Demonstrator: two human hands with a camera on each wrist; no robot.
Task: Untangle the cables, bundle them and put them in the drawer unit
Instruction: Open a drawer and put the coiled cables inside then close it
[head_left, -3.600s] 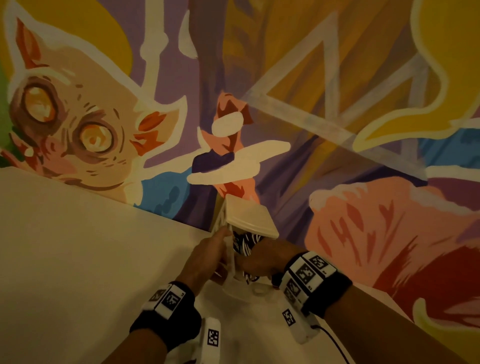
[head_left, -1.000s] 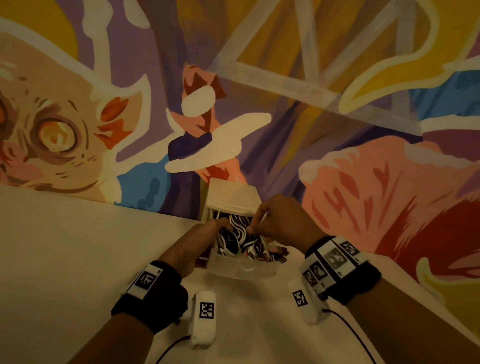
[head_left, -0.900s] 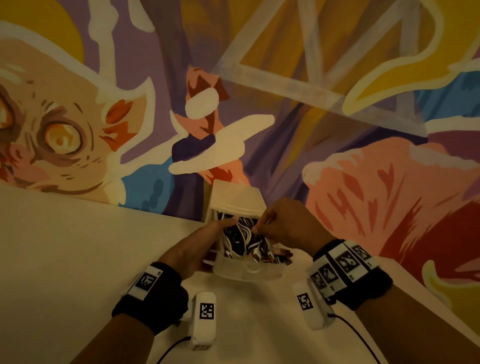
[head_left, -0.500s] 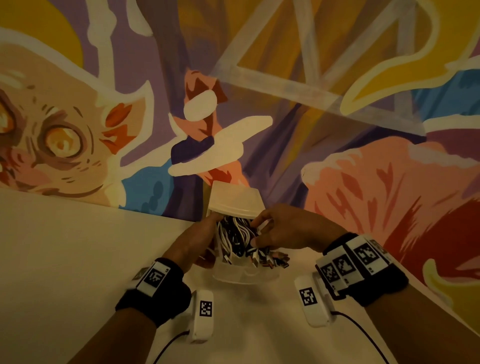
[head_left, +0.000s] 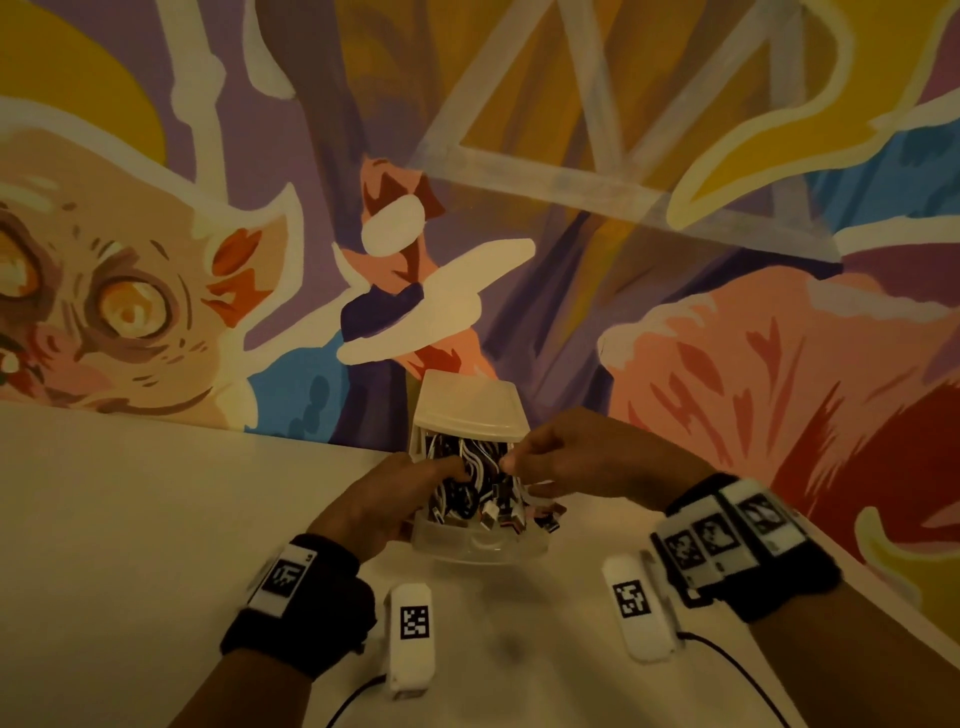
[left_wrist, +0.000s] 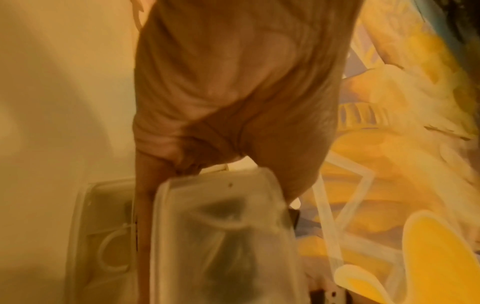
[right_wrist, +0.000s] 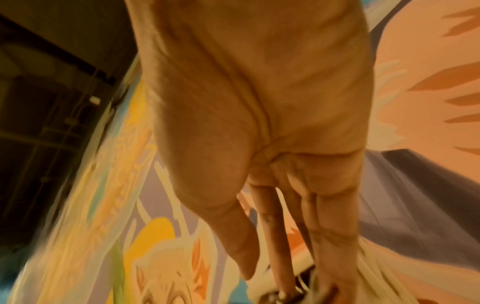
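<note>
A small translucent drawer unit (head_left: 467, 410) stands on the white table against the painted wall. Its drawer (head_left: 478, 545) is pulled out towards me and is heaped with black and white cables (head_left: 467, 499). A few plugs (head_left: 550, 522) hang over its right edge. My left hand (head_left: 395, 504) grips the drawer's left side; in the left wrist view its fingers (left_wrist: 145, 205) run along the drawer (left_wrist: 221, 236). My right hand (head_left: 576, 457) lies over the heap from the right, and its fairly straight fingertips (right_wrist: 330, 288) touch the cables (right_wrist: 285, 296).
The white table (head_left: 130, 519) stretches away to the left. A mural wall (head_left: 675, 312) rises right behind the unit. White marker-tagged modules (head_left: 410, 634) (head_left: 639, 608) with thin black leads hang under my wrists. A second translucent tray (left_wrist: 103, 236) holding a white cable loop shows beside the drawer.
The drawer has come further out. My right hand has gone from pinching a white cable above the heap to lying on the cables. My left hand has stayed on the drawer's side.
</note>
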